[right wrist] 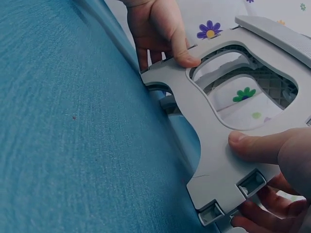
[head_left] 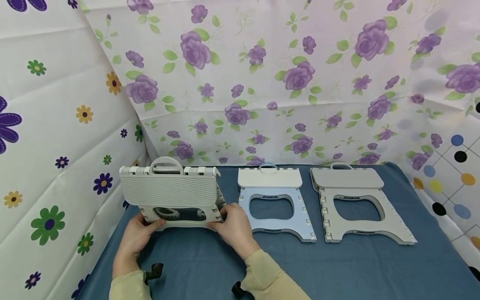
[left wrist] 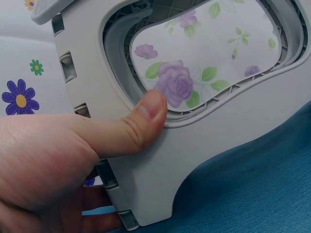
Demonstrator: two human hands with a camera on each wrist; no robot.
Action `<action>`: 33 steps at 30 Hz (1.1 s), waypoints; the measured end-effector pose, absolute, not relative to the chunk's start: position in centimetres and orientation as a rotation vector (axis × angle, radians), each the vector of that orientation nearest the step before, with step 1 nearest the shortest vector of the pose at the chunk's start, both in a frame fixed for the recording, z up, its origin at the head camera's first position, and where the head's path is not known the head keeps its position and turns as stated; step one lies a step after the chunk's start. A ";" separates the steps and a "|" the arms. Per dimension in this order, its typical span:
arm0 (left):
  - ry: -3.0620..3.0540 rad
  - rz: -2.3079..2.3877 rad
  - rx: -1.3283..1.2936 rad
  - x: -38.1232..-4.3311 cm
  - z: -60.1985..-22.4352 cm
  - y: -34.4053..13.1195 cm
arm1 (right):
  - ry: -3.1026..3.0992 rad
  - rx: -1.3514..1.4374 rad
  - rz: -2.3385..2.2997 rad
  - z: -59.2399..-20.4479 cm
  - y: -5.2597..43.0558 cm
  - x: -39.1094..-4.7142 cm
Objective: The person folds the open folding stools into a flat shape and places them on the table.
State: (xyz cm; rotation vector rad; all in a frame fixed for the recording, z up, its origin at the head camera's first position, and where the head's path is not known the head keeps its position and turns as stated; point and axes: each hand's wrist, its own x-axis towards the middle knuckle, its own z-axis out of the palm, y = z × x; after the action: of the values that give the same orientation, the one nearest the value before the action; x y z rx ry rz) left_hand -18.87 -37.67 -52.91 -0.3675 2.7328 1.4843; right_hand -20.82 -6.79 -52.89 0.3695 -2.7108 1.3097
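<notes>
A light grey folding stool stands partly unfolded at the left of the blue cloth, its ridged top panel tilted toward me and a carry handle above it. My left hand grips the near leg panel at its left edge. In the left wrist view the thumb presses the panel's front below the oval opening, with fingers behind. On the other side my right hand holds the same panel, thumb in front and fingers curled behind its edge, as the right wrist view shows.
A blue folding stool with a white top lies folded flat to the right. Beyond it lies another folded grey stool. Flower-printed sheets rise behind and at the left, and a dotted sheet borders the right. Blue cloth covers the surface.
</notes>
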 end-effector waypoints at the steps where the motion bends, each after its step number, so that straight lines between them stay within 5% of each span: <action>1: 2.730 1.487 -0.365 -18.9 -52.9 -37.7 | -2.709 0.355 1.336 -52.9 -6.9 -20.9; 33: 2.772 1.520 -0.373 -18.8 -53.1 -37.6 | -2.721 0.351 1.324 -53.0 -6.7 -21.0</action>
State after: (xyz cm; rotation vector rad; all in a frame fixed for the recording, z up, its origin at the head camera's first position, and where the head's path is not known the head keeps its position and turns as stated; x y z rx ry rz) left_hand -18.77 -37.58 -53.12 -0.3730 2.7724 1.5197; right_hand -21.01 -6.73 -52.99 0.3514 -2.7212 1.3237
